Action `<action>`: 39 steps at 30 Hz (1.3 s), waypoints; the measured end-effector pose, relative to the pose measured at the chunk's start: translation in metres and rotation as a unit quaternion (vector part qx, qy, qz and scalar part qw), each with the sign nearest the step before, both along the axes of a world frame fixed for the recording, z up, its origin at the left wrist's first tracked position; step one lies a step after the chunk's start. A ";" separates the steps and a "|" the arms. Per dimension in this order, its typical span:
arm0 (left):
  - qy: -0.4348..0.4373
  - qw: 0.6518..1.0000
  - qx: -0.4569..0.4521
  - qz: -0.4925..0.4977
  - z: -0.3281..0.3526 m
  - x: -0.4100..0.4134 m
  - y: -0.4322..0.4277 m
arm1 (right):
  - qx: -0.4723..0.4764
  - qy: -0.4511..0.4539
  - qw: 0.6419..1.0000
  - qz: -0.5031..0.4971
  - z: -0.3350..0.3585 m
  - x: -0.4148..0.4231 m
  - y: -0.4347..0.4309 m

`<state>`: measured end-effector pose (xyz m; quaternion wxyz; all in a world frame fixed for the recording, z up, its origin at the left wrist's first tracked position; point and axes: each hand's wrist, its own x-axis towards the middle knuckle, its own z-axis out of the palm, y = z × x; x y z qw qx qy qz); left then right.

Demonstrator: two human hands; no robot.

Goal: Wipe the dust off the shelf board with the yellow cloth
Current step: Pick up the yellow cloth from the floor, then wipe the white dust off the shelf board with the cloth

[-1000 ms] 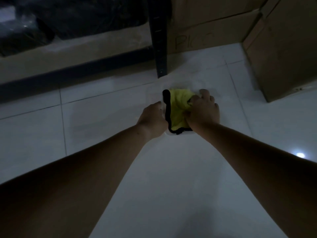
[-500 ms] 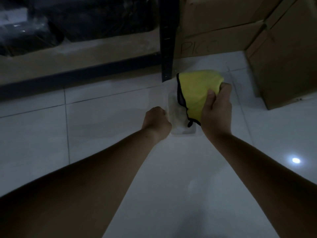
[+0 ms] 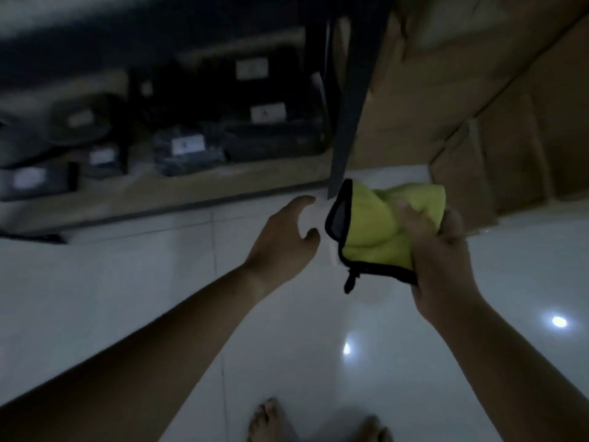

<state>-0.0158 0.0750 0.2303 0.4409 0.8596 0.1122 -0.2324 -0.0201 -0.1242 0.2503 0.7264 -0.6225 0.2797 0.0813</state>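
Clearly soft and light, the yellow cloth (image 3: 376,231) bunches in the right hand (image 3: 436,250), best gripped mid-fold; the left hand (image 3: 283,237) hangs loosely open.

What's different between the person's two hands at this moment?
The right hand grips the bunched yellow cloth, while the left hand holds nothing. The right hand's fingers are curled round the fabric; the left hand's fingers are loosely spread and relaxed. Both hands are bare and held out in front of the person, above the white tiled floor.
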 end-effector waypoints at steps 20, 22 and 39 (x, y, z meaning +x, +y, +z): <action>-0.401 0.911 0.102 0.006 0.677 -0.061 0.149 | 0.158 -0.144 0.971 0.104 0.654 -0.043 0.123; -0.419 0.900 0.116 0.008 0.699 -0.054 0.175 | 0.144 -0.159 0.970 0.115 0.675 -0.042 0.141; -0.430 0.787 0.377 -0.230 0.624 0.021 0.314 | -0.232 -0.278 0.932 -0.002 0.716 0.050 0.209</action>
